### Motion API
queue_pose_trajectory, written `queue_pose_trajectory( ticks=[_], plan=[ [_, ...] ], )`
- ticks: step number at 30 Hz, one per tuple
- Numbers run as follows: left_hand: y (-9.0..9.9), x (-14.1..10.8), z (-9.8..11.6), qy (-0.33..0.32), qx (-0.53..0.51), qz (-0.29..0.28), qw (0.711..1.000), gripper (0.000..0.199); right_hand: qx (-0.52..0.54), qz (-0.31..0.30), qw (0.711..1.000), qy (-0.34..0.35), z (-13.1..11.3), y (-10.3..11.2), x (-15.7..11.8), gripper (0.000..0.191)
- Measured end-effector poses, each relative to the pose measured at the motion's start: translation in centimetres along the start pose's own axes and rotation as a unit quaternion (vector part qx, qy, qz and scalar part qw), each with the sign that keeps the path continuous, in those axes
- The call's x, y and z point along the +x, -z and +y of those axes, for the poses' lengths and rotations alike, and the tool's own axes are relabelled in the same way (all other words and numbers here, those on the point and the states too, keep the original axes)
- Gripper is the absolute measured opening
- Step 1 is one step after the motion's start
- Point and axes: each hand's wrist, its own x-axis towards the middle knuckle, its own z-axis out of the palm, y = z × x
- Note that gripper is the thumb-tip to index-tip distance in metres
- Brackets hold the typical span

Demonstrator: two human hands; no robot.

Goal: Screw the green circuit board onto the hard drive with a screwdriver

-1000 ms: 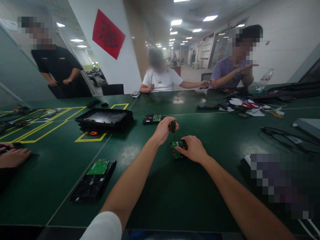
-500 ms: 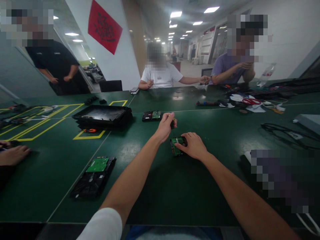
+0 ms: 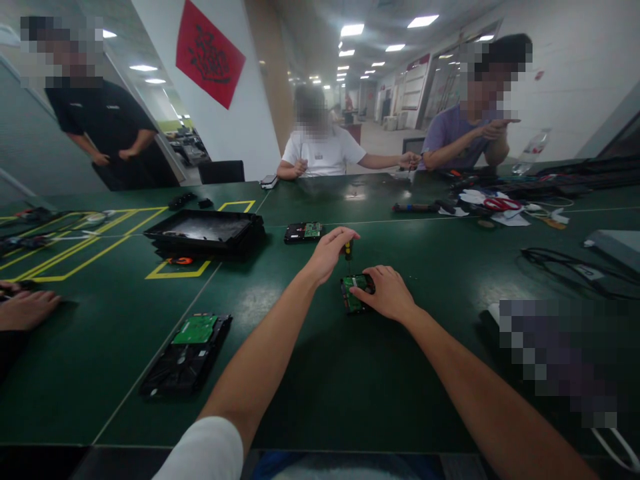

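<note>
A small hard drive (image 3: 354,291) with a green circuit board facing up lies on the dark green table in front of me. My right hand (image 3: 389,292) grips its right side, the thumb reaching over the board. A screwdriver (image 3: 349,250) with a yellow-and-black handle stands upright, its thin shaft pointing down to the drive's far edge. My left hand (image 3: 331,253) is at that handle, with fingers stretched over its top and the thumb hidden. I cannot make out whether the tip sits in a screw.
Another hard drive (image 3: 187,357) lies at front left, and one more drive (image 3: 303,232) lies farther back. Stacked black trays (image 3: 205,230) stand at left. Black cables (image 3: 575,270) and a grey box (image 3: 615,247) are at right. A co-worker's hand (image 3: 30,308) rests at the left edge.
The fingers of my left hand have straightened from a curl over the screwdriver's top, showing more of the handle. My right hand and the drive have stayed put.
</note>
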Motion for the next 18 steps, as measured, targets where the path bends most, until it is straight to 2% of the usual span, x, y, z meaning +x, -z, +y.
queue_pose_trajectory(
  ticks=[4, 9, 18],
  plan=[
    [-0.63, -0.26, 0.28, 0.032, -0.076, -0.011, 0.997, 0.023, -0.005, 0.004, 1.000, 0.000, -0.07, 0.01, 0.00, 0.059],
    [-1.05, -0.11, 0.11, 0.051, -0.136, 0.008, 0.989, 0.020, -0.011, 0.013, 1.000, 0.006, -0.03, -0.17, -0.04, 0.058],
    [-0.35, 0.31, -0.18, 0.038, -0.105, 0.019, 0.994, 0.019, -0.013, 0.013, 1.000, 0.005, -0.09, -0.09, -0.09, 0.056]
  ],
)
